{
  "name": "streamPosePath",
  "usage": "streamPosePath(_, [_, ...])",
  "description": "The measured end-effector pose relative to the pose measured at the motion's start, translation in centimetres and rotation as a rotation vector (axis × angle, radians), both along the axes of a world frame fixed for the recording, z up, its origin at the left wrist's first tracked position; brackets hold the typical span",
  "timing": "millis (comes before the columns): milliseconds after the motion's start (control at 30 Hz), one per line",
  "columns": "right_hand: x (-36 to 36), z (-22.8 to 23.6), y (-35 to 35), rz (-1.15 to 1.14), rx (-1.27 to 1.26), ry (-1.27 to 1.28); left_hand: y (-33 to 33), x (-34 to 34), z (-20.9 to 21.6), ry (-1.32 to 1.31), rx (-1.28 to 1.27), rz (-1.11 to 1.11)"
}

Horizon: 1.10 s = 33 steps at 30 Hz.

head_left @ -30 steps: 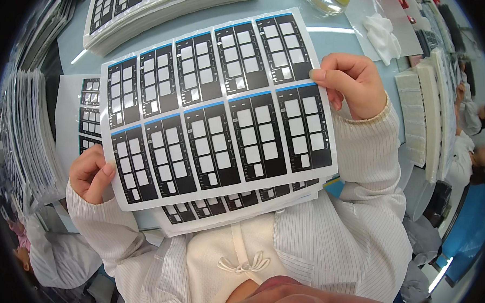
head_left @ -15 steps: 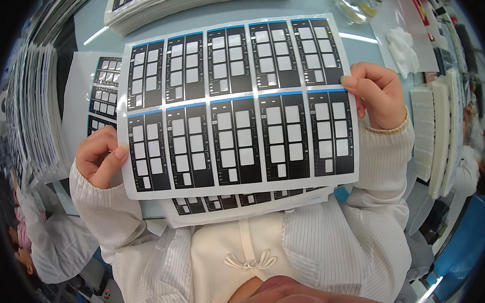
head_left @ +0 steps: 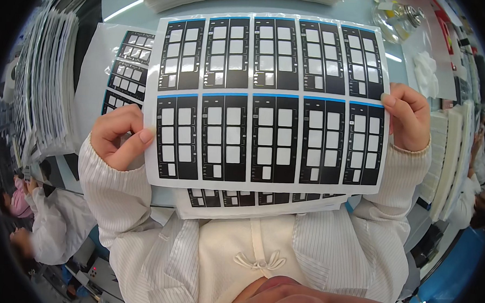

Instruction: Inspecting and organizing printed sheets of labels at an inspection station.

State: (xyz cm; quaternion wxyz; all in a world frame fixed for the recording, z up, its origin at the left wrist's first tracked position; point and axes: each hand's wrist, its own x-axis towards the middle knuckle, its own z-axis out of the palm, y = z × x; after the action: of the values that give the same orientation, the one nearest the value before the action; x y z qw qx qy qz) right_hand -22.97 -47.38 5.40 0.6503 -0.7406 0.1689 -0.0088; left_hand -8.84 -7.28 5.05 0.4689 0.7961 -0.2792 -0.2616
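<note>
A white printed sheet [head_left: 271,93] is held up in front of me, level across the view. It carries two rows of black panels with pale square windows and blue strips along their tops. My left hand [head_left: 121,136] pinches its left edge between thumb and fingers. At the right edge, my right hand [head_left: 410,116] is closed on it the same way, thumb in front. Below the held sheet, near my body, juts the edge of a stack of similar sheets [head_left: 261,214]. Another printed sheet [head_left: 97,64] lies on the table to the left, partly covered.
A thick stack of sheets [head_left: 243,1] stands at the far side. Tall piles [head_left: 48,78] rise at the left. A glass bottle [head_left: 397,22], a crumpled white tissue [head_left: 425,74] and pale stacked blocks [head_left: 442,160] are at the right. People in white [head_left: 60,225] sit at left.
The held sheet has turned from a slight tilt to nearly level and sits further right in view. Both hands keep their grip. The surroundings have shifted as the view turned.
</note>
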Motion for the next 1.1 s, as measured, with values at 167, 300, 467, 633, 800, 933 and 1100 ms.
streamPosePath(167, [0.0, 0.1, -0.1, 0.033, -0.043, 0.02, 0.4, 0.2, -0.1, 0.0, -0.007, -0.031])
streamPosePath(300, [0.0, 0.2, 0.0, 0.009, -0.048, 0.019, 0.3, 0.2, -0.1, -0.049, 0.004, -0.051])
streamPosePath(467, [-0.1, 0.2, -0.1, -0.002, -0.051, 0.021, 0.4, 0.2, -0.3, -0.079, 0.023, -0.066])
streamPosePath(633, [0.1, 0.1, 0.1, -0.053, -0.015, 0.011, 0.2, 0.1, -0.1, -0.032, 0.018, -0.048])
streamPosePath(800, [0.0, -0.5, -0.2, -0.037, 0.005, -0.012, 0.1, 0.1, -0.3, 0.009, -0.014, -0.07])
streamPosePath(933, [-0.1, -0.6, -1.2, 0.006, 0.04, 0.063, 0.4, 0.2, -0.5, 0.036, -0.03, -0.109])
streamPosePath(1100, [-0.5, -0.7, -1.9, 0.008, 0.069, 0.058, 0.1, 0.3, -0.4, 0.075, -0.04, -0.117])
